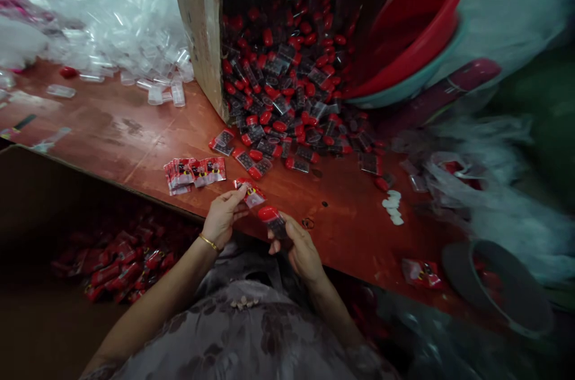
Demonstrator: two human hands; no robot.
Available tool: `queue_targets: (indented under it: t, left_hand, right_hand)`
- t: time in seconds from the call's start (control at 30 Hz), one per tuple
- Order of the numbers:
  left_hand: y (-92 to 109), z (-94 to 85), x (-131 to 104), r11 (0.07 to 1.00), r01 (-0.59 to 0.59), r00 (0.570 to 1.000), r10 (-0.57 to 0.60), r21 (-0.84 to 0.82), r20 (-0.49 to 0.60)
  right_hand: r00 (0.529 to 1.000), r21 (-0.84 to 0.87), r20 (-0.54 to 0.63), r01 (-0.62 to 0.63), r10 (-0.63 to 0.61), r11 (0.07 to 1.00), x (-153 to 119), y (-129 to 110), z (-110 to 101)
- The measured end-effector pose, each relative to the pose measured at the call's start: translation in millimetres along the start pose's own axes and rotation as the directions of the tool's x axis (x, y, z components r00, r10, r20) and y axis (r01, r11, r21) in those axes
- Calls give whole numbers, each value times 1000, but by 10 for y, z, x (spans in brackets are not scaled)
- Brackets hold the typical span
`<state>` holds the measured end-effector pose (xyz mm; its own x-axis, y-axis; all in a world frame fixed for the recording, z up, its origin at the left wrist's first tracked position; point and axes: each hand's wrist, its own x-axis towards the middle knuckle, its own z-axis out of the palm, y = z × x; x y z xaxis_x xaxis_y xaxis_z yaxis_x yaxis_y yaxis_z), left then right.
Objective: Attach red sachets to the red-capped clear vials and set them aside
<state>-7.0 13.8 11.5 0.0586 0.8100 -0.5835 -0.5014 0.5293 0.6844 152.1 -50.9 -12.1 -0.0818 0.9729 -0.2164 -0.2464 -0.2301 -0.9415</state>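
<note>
From the head view, we look down at a reddish wooden table (341,206) and our two bare hands above its near edge. Our left hand (219,223) pinches a small red packet (252,194) between thumb and fingers, printed side up, probably so that it stays flat. Our right hand (305,251) grips a red-capped container (275,225) with dark contents, cap towards the packet; its far fingers are partly hidden, so we can't quite tell how firm the grip is.

Left of the hands, more red packets (195,173) overlap in a row, likely for easy reach. Beyond, a carton (202,26) lies on its side, its mouth facing us, perhaps so that the red-capped containers (281,104) spill within reach. Below the table's edge, at left, an open box (108,183) holds many red packets (128,263).

A strip of bare wood separates our hands from the spill. It widens to the right, up to some white pieces (393,206). The near edge passes close beneath our wrists.
</note>
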Motion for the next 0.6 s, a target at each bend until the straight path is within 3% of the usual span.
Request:
queue_targets:
  t: [0.23,0.6]
  left_hand:
    - [-21,20,-34,999,-38,998,39,-4,48]
    - [-24,37,-57,984,-175,983,173,39,63]
  right_hand:
    - [994,-102,18,-105,107,989,44,-74,28]
    - [998,-97,-26,-61,59,993,132,-74,58]
